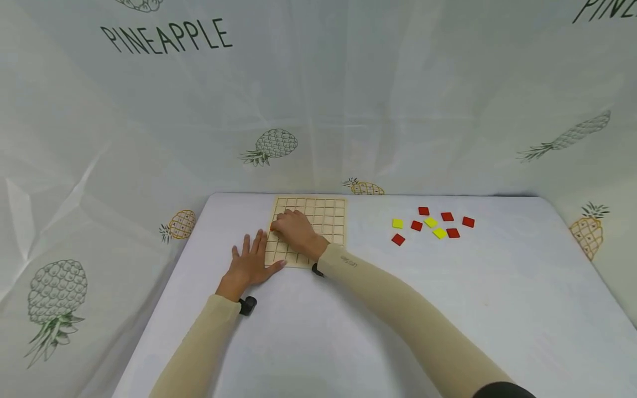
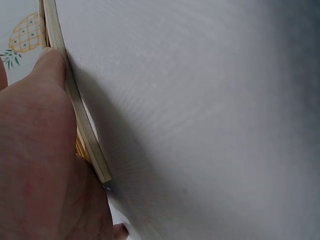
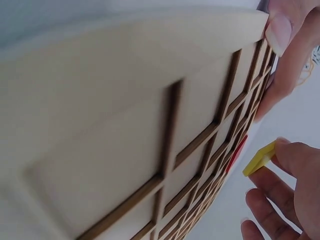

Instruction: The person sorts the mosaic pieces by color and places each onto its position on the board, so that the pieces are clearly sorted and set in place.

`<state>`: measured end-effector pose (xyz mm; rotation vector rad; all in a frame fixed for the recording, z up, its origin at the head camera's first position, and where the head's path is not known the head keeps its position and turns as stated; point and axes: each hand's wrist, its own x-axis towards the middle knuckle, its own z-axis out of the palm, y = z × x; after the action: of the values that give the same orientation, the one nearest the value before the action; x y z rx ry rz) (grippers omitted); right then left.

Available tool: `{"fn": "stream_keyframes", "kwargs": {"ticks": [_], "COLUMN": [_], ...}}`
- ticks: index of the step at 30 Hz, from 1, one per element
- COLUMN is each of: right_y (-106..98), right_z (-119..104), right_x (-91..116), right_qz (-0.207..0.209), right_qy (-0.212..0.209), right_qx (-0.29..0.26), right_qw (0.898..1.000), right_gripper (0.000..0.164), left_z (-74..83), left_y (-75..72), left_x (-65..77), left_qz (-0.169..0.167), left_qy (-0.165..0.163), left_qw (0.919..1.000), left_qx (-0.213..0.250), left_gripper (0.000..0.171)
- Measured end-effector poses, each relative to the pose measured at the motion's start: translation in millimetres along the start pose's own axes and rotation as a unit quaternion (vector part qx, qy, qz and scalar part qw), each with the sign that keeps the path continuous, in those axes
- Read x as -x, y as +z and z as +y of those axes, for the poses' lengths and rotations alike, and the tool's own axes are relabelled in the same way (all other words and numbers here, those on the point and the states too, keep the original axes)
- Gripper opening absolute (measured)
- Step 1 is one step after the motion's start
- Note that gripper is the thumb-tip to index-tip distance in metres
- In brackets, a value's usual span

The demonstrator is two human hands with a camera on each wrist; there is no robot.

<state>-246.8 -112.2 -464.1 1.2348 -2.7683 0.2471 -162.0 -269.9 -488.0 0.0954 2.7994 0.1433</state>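
A pale wooden board (image 1: 328,219) with a square grid lies on the white table. My right hand (image 1: 296,229) is over the board's left part, thumb and forefinger pinching a yellow square tile (image 3: 261,158). Close by, a red square tile (image 3: 237,154) sits on the board at its edge. My left hand (image 1: 247,268) lies flat at the board's left side, fingers spread on the table. Its thumb (image 3: 279,31) touches the board's near left corner, and the board's side edge (image 2: 82,110) runs past it in the left wrist view.
Several loose tiles lie right of the board, red ones (image 1: 447,216) and yellow ones (image 1: 431,221) mixed. A pineapple-print sheet (image 1: 318,99) hangs behind the white table (image 1: 398,309). Both wrists wear small black cameras (image 1: 247,305).
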Motion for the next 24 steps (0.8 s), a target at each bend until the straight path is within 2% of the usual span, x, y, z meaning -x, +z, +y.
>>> {"fn": "stream_keyframes", "kwargs": {"ticks": [6, 15, 24], "right_y": [7, 15, 14], "right_z": [-7, -19, -25], "right_x": [-8, -18, -22], "right_qz": [-0.010, -0.037, -0.052], "right_qy": [-0.002, 0.012, 0.011], "right_qx": [0.014, 0.050, 0.084], "right_qw": [1.000, 0.998, 0.995], "right_gripper": [0.021, 0.024, 0.026], "left_z": [4.5, 3.9, 2.8], "left_y": [-5.8, -3.2, -2.6], "left_x": [4.0, 5.9, 4.9], "left_qz": [-0.002, 0.003, 0.002], "left_qy": [0.000, -0.002, 0.001], "left_qw": [1.0000, 1.0000, 1.0000], "left_qx": [0.005, 0.000, -0.002], "left_gripper": [0.102, 0.103, 0.103]}}
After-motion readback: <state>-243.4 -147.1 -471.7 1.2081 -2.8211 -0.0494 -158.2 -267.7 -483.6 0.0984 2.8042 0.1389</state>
